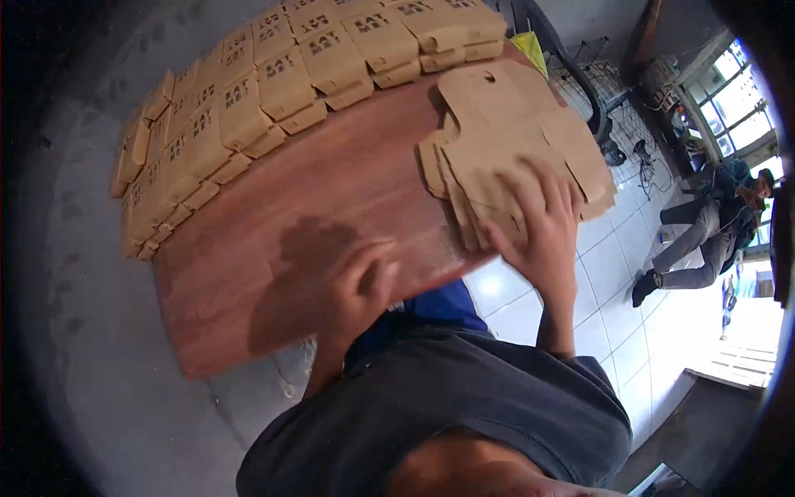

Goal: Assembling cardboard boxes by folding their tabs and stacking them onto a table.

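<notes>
A stack of flat brown cardboard box blanks (505,124) lies at the right end of the table, its sheets overlapping unevenly. On the near part of this stack rests my right hand (542,219), its fingers spread and slightly blurred, the thumb by the near left edge of the sheets. My left hand (364,282) hovers over the table's near edge, left of the stack. Its fingers are loosely curved and apart from the thumb, with nothing seen in them. Below it, a dark shadow falls on the wood.
Folded brown cardboard boxes (277,79) with dark print stand in rows and layers along the far and left sides of the reddish wooden table (331,178). A dark chair (571,62) with something yellow is behind the stack. Another person (704,228) sits at the right by windows.
</notes>
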